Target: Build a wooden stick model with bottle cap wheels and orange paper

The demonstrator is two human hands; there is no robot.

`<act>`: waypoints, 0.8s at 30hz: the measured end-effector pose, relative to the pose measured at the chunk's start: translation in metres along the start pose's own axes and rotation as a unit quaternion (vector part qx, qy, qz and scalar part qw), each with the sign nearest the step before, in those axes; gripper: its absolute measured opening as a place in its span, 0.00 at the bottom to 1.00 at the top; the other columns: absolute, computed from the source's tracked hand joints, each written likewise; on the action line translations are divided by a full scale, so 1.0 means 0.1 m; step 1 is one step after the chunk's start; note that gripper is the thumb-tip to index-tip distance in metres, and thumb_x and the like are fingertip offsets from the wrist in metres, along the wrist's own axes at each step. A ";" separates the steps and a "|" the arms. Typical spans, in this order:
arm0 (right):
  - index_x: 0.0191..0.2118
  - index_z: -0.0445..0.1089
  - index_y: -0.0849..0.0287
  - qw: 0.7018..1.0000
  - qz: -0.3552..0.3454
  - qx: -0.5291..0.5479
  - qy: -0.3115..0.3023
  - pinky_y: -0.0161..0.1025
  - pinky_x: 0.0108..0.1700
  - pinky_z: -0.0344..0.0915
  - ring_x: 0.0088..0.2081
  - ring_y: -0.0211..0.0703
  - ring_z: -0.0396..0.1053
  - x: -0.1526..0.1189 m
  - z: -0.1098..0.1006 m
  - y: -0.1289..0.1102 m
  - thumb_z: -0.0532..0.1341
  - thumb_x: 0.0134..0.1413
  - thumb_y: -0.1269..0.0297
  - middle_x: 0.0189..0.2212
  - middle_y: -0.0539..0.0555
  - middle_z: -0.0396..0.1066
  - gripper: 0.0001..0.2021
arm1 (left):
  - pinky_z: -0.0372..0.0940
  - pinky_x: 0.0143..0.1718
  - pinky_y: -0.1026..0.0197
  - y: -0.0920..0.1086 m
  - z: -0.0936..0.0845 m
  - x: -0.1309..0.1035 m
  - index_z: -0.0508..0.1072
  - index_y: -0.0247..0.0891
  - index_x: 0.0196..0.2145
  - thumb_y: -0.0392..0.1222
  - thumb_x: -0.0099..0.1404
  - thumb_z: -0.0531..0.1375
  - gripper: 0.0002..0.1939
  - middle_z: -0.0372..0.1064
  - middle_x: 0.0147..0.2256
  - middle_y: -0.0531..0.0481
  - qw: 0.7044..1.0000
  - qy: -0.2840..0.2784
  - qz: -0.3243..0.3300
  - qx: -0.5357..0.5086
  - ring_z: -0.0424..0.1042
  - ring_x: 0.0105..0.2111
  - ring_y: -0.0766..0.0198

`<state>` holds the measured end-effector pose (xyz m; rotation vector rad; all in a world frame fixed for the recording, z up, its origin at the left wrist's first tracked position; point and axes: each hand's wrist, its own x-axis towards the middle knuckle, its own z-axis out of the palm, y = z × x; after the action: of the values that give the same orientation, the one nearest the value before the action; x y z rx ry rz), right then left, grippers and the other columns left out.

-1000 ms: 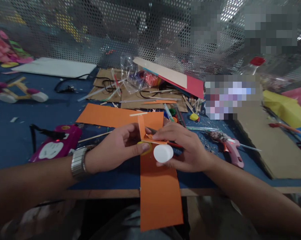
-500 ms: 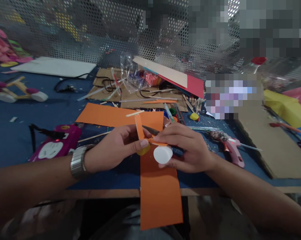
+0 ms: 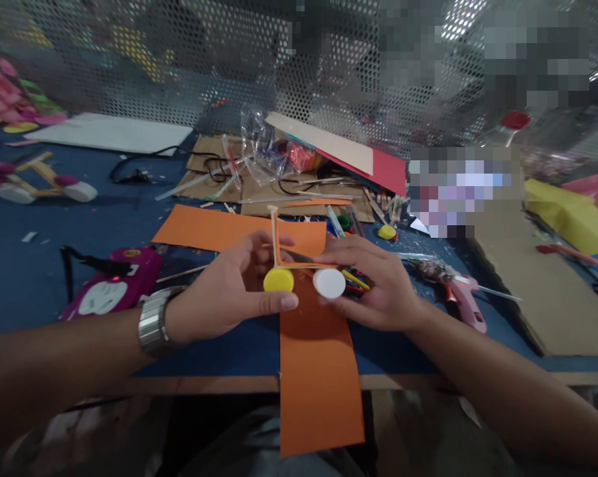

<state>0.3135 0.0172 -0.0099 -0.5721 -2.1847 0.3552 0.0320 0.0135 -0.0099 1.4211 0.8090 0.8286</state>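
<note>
Both my hands hold a small craft toy scooter (image 3: 277, 238) above the table. It has an upright stick post with orange paper on it, a flat orange-edged deck, and bottle-cap wheels. My left hand (image 3: 224, 285) is at the post end, its thumb beneath the yellow wheel (image 3: 278, 281) and its fingers behind. At the other end, my right hand (image 3: 373, 285) pinches the deck by the white wheel (image 3: 330, 283). Under the toy lies an orange card strip (image 3: 321, 391), hanging over the table edge. Another orange card (image 3: 209, 226) lies just behind.
A magenta glue-gun-like device (image 3: 117, 278) with a cord sits left; a pink glue gun (image 3: 466, 301) lies right. Behind are cardboard (image 3: 204, 159), coloured sheets (image 3: 323, 142) and scattered sticks. A similar stick-built toy (image 3: 43, 179) stands far left. Thick cardboard (image 3: 547, 291) lies right.
The toy scooter has been turned side-on: its yellow wheel now shows fully and its post stands more upright. My left fingers have spread a little. The surroundings have not moved.
</note>
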 end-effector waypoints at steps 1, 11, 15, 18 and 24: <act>0.61 0.78 0.56 1.000 0.009 -0.004 0.004 0.49 0.56 0.80 0.52 0.54 0.84 0.00 0.00 0.00 0.77 0.66 0.58 0.50 0.62 0.85 0.22 | 0.77 0.46 0.59 0.01 0.01 -0.01 0.70 0.47 0.62 0.46 0.60 0.82 0.39 0.77 0.47 0.50 1.000 0.004 0.012 -0.011 0.80 0.45 0.59; 0.59 0.78 0.56 1.000 0.016 -0.005 0.025 0.45 0.47 0.81 0.45 0.52 0.85 -0.01 -0.01 -0.01 0.78 0.65 0.55 0.47 0.61 0.87 0.22 | 0.78 0.44 0.60 0.02 0.06 -0.05 0.71 0.50 0.60 0.40 0.62 0.81 0.35 0.78 0.46 0.51 0.982 0.057 0.173 0.047 0.82 0.45 0.57; 0.59 0.79 0.57 1.000 0.008 -0.010 0.025 0.45 0.51 0.81 0.48 0.51 0.85 -0.03 -0.02 -0.01 0.80 0.62 0.60 0.48 0.61 0.86 0.23 | 0.78 0.43 0.63 0.01 0.06 -0.05 0.73 0.51 0.58 0.37 0.61 0.81 0.33 0.79 0.48 0.50 0.978 0.065 0.191 0.058 0.83 0.46 0.58; 0.59 0.79 0.58 1.000 0.003 -0.015 0.026 0.45 0.54 0.81 0.50 0.52 0.85 -0.03 -0.03 -0.01 0.80 0.61 0.62 0.48 0.62 0.86 0.24 | 0.78 0.41 0.66 0.00 0.06 -0.04 0.72 0.53 0.59 0.35 0.62 0.80 0.34 0.78 0.43 0.55 0.980 0.048 0.186 0.044 0.83 0.41 0.62; 0.59 0.79 0.58 0.999 -0.004 -0.016 0.031 0.44 0.54 0.81 0.49 0.52 0.85 -0.02 -0.03 0.00 0.80 0.61 0.63 0.48 0.62 0.86 0.23 | 0.79 0.42 0.64 -0.01 0.04 -0.04 0.73 0.52 0.62 0.38 0.62 0.80 0.35 0.78 0.42 0.54 0.979 0.055 0.189 0.060 0.83 0.41 0.61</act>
<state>0.3169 0.0157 -0.0096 -0.5838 -2.1370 0.2939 0.0331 0.0078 -0.0105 1.6771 0.6882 1.1736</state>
